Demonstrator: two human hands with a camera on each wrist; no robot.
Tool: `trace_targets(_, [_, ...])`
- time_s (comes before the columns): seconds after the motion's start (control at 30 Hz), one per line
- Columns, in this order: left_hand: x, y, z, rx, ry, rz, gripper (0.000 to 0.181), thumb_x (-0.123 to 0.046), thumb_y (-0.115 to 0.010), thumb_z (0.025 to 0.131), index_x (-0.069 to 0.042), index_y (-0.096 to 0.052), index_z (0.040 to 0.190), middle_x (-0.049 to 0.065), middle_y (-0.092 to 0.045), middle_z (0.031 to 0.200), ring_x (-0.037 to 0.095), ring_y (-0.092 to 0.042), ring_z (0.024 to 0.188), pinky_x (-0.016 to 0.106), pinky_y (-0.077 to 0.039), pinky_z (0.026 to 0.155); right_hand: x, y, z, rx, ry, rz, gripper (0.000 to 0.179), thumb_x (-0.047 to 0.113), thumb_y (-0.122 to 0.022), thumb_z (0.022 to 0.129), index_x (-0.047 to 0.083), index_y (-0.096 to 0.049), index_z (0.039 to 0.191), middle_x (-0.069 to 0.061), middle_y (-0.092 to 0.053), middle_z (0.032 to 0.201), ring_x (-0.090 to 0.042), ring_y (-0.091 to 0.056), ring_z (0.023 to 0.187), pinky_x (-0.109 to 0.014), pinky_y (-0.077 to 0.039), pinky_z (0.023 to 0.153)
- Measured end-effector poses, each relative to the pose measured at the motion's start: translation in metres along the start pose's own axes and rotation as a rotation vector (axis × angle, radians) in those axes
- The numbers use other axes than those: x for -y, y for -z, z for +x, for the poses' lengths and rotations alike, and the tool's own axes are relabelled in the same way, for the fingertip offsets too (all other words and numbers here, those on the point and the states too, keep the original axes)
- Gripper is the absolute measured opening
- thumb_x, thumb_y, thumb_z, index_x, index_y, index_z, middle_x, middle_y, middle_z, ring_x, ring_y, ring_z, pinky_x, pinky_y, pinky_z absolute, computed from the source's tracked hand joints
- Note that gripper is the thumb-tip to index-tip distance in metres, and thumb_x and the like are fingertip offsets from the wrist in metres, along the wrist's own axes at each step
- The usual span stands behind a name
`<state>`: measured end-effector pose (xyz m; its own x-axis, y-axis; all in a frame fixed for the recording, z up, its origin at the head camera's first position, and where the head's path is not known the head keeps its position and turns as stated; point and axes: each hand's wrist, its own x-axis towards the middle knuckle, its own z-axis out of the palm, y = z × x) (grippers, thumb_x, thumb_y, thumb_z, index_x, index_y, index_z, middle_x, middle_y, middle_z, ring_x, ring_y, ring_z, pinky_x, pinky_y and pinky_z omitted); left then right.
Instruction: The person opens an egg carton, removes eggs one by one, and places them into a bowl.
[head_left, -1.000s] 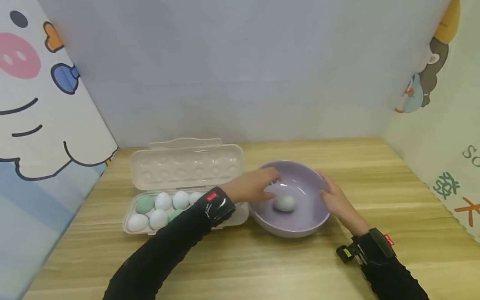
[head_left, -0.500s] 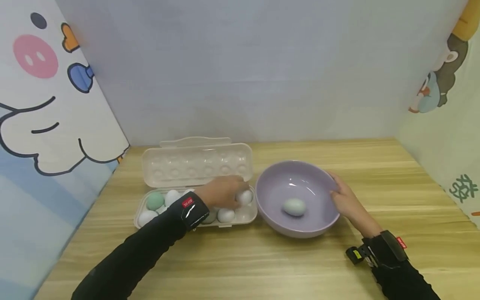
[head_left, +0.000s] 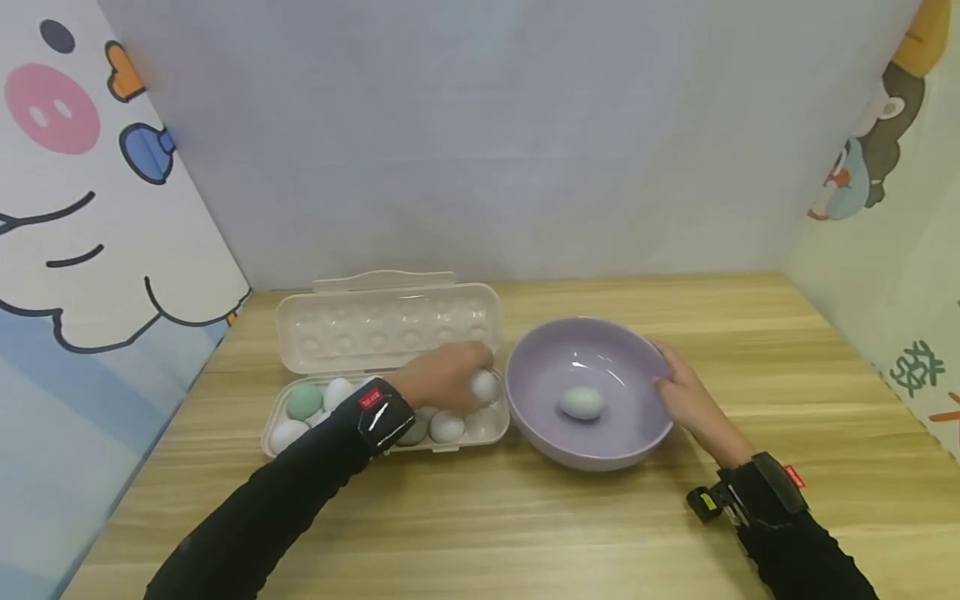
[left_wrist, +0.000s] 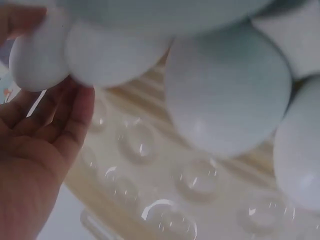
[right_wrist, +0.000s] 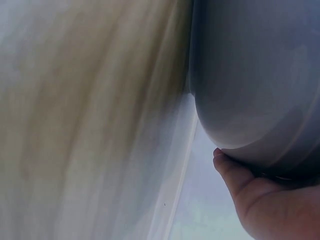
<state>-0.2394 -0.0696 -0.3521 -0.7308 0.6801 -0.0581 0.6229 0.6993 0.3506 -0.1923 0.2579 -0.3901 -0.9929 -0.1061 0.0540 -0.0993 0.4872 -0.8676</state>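
Observation:
At the right end of the open egg carton, my left hand holds a white egg. In the left wrist view, the thumb is on one side of that egg and the fingers curl behind it. My right hand grips the right rim of a lilac bowl, thumb on the outer wall. Inside the bowl lies a single pale egg. A green egg and several white ones fill the carton's left part, some hidden under my left wrist.
The carton's clear lid stands raised at the back, near the grey backdrop. Bowl and carton sit side by side on the wooden table, almost touching. Printed cloth walls flank both sides.
My left hand has moved left from above the egg in the bowl to the carton and taken hold of a white egg. The right hand stays on the bowl's rim.

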Motion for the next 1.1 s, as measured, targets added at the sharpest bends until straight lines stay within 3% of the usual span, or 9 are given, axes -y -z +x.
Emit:
trace_targets(0.1, [-0.002, 0.012, -0.004, -0.051, -0.003, -0.035, 0.029, -0.018, -0.071, 0.067, -0.019, -0.05, 0.087, -0.006, -0.053, 0.083, 0.012, -0.051, 0.074, 0.027, -0.044, 0.065, 0.001, 0.0, -0.001, 0.003, 0.005, 0.007, 0.056, -0.006, -0.029, 0.084, 0.002, -0.019, 0.138, -0.029, -0.024, 0.138, -0.048, -0.034, 0.117, -0.059, -0.037, 0.088])
trace_targets(0.27, [-0.01, 0.033, 0.001, -0.141, -0.102, -0.004, 0.039, -0.01, -0.073, 0.061, -0.016, -0.05, 0.092, -0.004, -0.053, 0.087, 0.012, -0.051, 0.079, 0.025, -0.045, 0.068, 0.004, 0.004, 0.001, -0.006, 0.019, 0.002, 0.056, -0.007, -0.029, 0.083, 0.002, -0.02, 0.138, -0.03, -0.025, 0.137, -0.047, -0.035, 0.116, -0.058, -0.038, 0.088])
trace_targets(0.43, [-0.029, 0.041, 0.018, -0.133, -0.186, 0.012, 0.055, -0.01, -0.072, 0.065, -0.009, -0.05, 0.116, 0.002, -0.054, 0.104, 0.013, -0.05, 0.093, 0.026, -0.044, 0.079, 0.004, 0.005, 0.001, -0.009, -0.003, 0.004, 0.056, -0.007, -0.028, 0.084, 0.003, -0.019, 0.138, -0.03, -0.024, 0.137, -0.048, -0.035, 0.116, -0.057, -0.039, 0.088])
trace_targets(0.5, [-0.037, 0.039, 0.027, -0.106, -0.22, 0.017, 0.055, -0.012, -0.071, 0.067, -0.009, -0.052, 0.118, 0.003, -0.053, 0.105, 0.014, -0.05, 0.093, 0.026, -0.044, 0.081, 0.004, 0.004, 0.0, -0.005, -0.019, 0.0, 0.055, -0.006, -0.028, 0.085, 0.003, -0.018, 0.139, -0.03, -0.022, 0.138, -0.048, -0.034, 0.116, -0.057, -0.038, 0.088])
trace_targets(0.63, [-0.047, 0.025, 0.047, -0.05, -0.256, 0.069, 0.043, -0.015, -0.071, 0.067, -0.012, -0.058, 0.108, 0.0, -0.053, 0.099, 0.013, -0.051, 0.089, 0.026, -0.044, 0.078, 0.002, 0.0, -0.002, -0.002, -0.04, 0.001, 0.055, -0.005, -0.028, 0.085, 0.003, -0.018, 0.139, -0.029, -0.021, 0.138, -0.048, -0.032, 0.118, -0.058, -0.036, 0.09])
trace_targets(0.73, [-0.049, 0.011, 0.062, -0.037, -0.27, 0.166, 0.039, -0.02, -0.072, 0.068, -0.016, -0.059, 0.105, -0.004, -0.057, 0.099, 0.012, -0.051, 0.089, 0.028, -0.042, 0.079, -0.001, -0.003, -0.003, -0.009, -0.037, 0.002, 0.055, -0.005, -0.029, 0.085, 0.002, -0.019, 0.138, -0.029, -0.021, 0.138, -0.047, -0.03, 0.12, -0.059, -0.033, 0.092])
trace_targets(0.87, [-0.048, -0.005, 0.075, -0.035, -0.255, 0.276, 0.035, -0.024, -0.072, 0.068, -0.021, -0.062, 0.101, -0.008, -0.061, 0.097, 0.011, -0.051, 0.09, 0.037, -0.037, 0.085, -0.004, -0.005, -0.002, -0.013, -0.031, 0.016, 0.054, -0.005, -0.029, 0.085, 0.004, -0.021, 0.138, -0.028, -0.024, 0.137, -0.046, -0.032, 0.119, -0.057, -0.035, 0.091])
trace_targets(1.1, [-0.051, -0.015, 0.085, -0.026, -0.202, 0.335, 0.031, -0.025, -0.072, 0.069, -0.022, -0.063, 0.098, -0.009, -0.062, 0.093, 0.008, -0.053, 0.087, 0.04, -0.032, 0.085, -0.003, 0.0, 0.0, -0.021, -0.025, 0.003, 0.055, -0.006, -0.029, 0.085, 0.006, -0.022, 0.138, -0.028, -0.027, 0.136, -0.046, -0.035, 0.117, -0.055, -0.04, 0.088])
